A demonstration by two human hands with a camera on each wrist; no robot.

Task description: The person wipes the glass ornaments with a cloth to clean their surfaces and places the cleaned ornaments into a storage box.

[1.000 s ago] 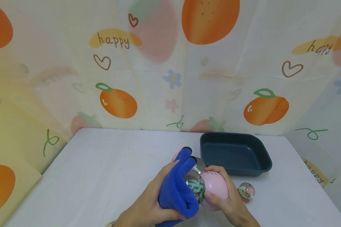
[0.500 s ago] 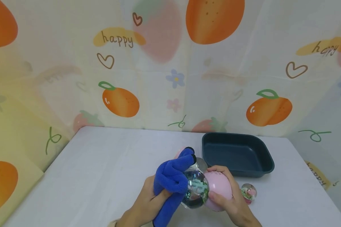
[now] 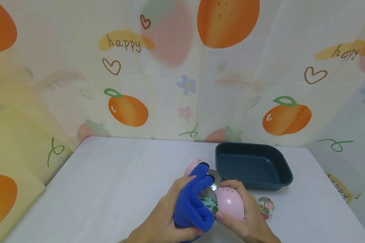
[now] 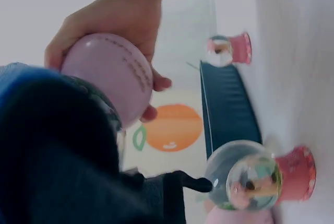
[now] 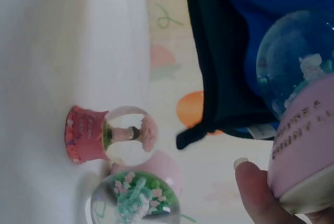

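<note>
In the head view, my right hand grips a snow globe by its rounded pink base, tipped sideways with its glass dome towards the left. My left hand holds a folded blue cloth around the left part of the dome, which shows a green figure inside. Gold-coloured lettering marks the pink base in the right wrist view, with the clear dome against the cloth. The left wrist view shows the cloth's dark edge close up and the right fingers curled round the base.
A dark blue-green rectangular tub stands at the back right of the white table. A small snow globe with a red base sits right of the hands. Behind the cloth stand another glass globe and a pink one, both partly hidden.
Half a second ago the cloth was bunched at the dome's left side, leaving more glass bare. Now the left hand has it spread over the dome again. The right hand keeps its grip.
</note>
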